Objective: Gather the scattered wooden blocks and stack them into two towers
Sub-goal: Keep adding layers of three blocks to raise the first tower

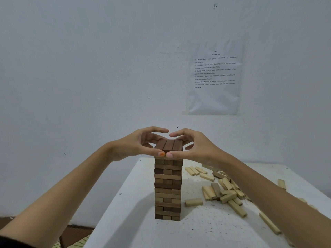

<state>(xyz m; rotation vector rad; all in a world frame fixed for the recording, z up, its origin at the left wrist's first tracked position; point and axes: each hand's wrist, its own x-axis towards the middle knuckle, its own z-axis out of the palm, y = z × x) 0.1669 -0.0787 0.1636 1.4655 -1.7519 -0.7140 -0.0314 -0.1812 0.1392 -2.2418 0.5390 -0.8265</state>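
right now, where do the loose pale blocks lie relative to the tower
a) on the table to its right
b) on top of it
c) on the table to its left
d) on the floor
a: the loose blocks lie scattered on the table to the right of the tower, whose top layer the left hand and right hand hold.

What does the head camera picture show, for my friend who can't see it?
The left hand and right hand cup the top layer of three dark brown wooden blocks on a tall tower of brown wooden blocks on a white table. Loose pale wooden blocks lie scattered to its right; a printed paper sheet hangs on the wall.
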